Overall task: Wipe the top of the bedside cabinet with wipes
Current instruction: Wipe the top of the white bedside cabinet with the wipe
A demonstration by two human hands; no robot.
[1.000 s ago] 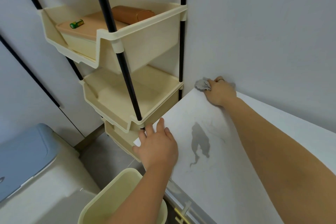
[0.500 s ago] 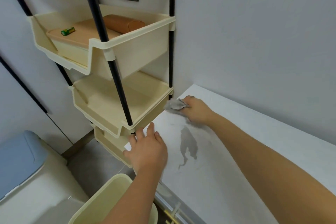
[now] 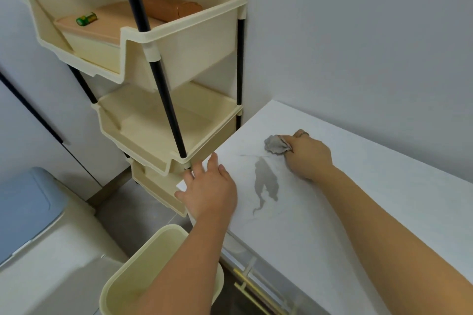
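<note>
The white top of the bedside cabinet (image 3: 371,199) fills the right half of the head view, against the wall. A dark grey smear (image 3: 265,183) lies on it near the left edge, with faint streaks around it. My right hand (image 3: 305,155) presses a crumpled grey wipe (image 3: 275,145) onto the top just above the smear, fingers closed on it. My left hand (image 3: 210,189) rests flat on the cabinet's left front corner, fingers spread, holding nothing.
A cream shelf rack (image 3: 163,120) with black poles stands tight against the cabinet's left side; its top tray holds a lidded box and a green battery (image 3: 86,18). A cream bin (image 3: 143,271) sits below my left arm. A blue-lidded container (image 3: 23,210) is at lower left.
My right hand dragged the wipe from the back corner by the wall forward to the left edge, then right to just above the smear. My left hand stayed on the corner.
</note>
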